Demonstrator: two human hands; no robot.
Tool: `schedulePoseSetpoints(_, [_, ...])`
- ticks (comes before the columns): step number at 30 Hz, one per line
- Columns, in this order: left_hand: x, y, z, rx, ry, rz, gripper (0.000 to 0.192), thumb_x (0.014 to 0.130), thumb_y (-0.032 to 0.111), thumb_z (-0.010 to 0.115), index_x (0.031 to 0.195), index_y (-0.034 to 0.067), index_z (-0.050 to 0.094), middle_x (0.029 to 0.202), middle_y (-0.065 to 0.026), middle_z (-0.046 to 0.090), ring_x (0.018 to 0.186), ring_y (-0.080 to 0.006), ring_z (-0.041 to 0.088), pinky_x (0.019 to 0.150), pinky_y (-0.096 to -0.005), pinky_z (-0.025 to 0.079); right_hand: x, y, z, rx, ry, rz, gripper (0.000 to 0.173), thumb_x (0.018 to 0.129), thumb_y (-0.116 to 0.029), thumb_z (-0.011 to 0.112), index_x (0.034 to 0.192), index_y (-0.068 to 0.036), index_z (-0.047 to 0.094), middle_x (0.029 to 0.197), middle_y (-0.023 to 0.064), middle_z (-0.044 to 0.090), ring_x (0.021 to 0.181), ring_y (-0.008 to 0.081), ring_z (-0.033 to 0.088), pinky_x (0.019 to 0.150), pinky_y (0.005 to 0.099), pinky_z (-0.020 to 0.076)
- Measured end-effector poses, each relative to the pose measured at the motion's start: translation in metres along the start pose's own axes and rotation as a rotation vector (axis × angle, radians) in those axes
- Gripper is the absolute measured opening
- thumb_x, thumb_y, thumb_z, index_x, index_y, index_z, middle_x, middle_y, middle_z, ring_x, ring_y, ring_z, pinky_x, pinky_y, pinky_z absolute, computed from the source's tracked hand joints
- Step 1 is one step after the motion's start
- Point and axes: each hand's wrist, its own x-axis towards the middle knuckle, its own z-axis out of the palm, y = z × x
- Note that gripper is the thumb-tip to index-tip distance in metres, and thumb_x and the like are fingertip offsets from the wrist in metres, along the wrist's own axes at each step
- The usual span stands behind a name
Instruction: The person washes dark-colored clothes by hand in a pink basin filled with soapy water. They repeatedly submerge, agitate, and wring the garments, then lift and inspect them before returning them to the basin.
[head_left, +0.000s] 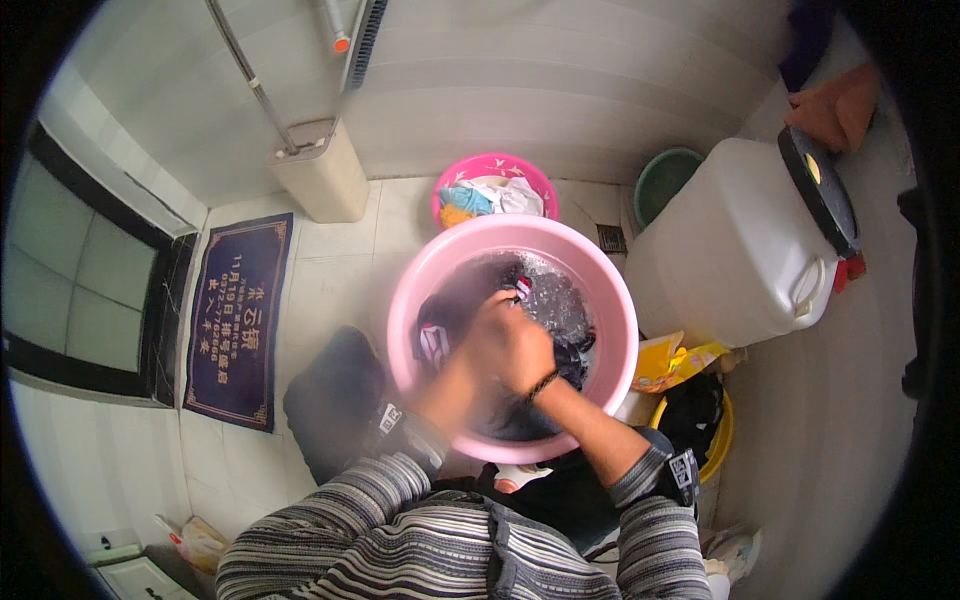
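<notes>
A large pink plastic basin (397, 337) stands before me, holding soapy water and dark wet clothing (517, 420). Over its middle my left hand (491, 330) and my right hand (529, 349) are pressed together on a dark garment, which shows a small red and white patch between the fingers. The left hand is partly blurred by a haze in the view. A black band circles the right wrist. White-marked cloth (434, 343) lies at the basin's left inside.
Behind stands a bright pink basin (555, 196) of light cloths. To the right are a large white plastic drum (720, 240), a green bucket (664, 176), a yellow bag (660, 360) and a yellow basin (724, 450) with dark clothing. A flat-mop bucket (330, 180) and printed mat (236, 322) are left.
</notes>
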Motion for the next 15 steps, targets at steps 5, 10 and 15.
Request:
schedulePoseSetpoints(5, [0.01,-0.011,0.011,0.158,0.175,0.135,0.02,0.095,0.021,0.05,0.1,0.006,0.064,0.096,-0.0112,0.067,0.091,-0.0221,0.063,0.085,-0.0357,0.051,0.016,0.025,-0.005,-0.081,0.075,-0.016,0.021,0.079,-0.028,0.069,0.092,-0.012,0.063,0.084,0.0148,0.064,0.081,0.0387,0.064,0.076,0.0455,0.0519])
schedulePoseSetpoints(10, [0.024,-0.006,0.018,0.439,0.504,0.127,0.033,0.089,0.029,0.064,0.11,0.004,0.063,0.11,-0.0118,0.067,0.096,-0.0257,0.065,0.084,-0.0433,0.055,0.042,0.138,-0.006,-0.001,0.219,0.492,0.04,0.084,-0.038,0.069,0.098,-0.001,0.067,0.091,0.0225,0.068,0.092,0.0376,0.066,0.08,0.0419,0.051])
schedulePoseSetpoints(15, [0.014,0.008,0.001,0.45,0.871,-0.069,0.049,0.087,0.026,0.07,0.122,-0.004,0.054,0.13,-0.0235,0.053,0.097,-0.0369,0.064,0.084,-0.0418,0.057,0.019,0.176,0.003,-0.08,0.054,0.556,0.044,0.08,-0.035,0.072,0.113,-0.007,0.062,0.105,0.0234,0.066,0.102,0.0389,0.063,0.09,0.0428,0.0494])
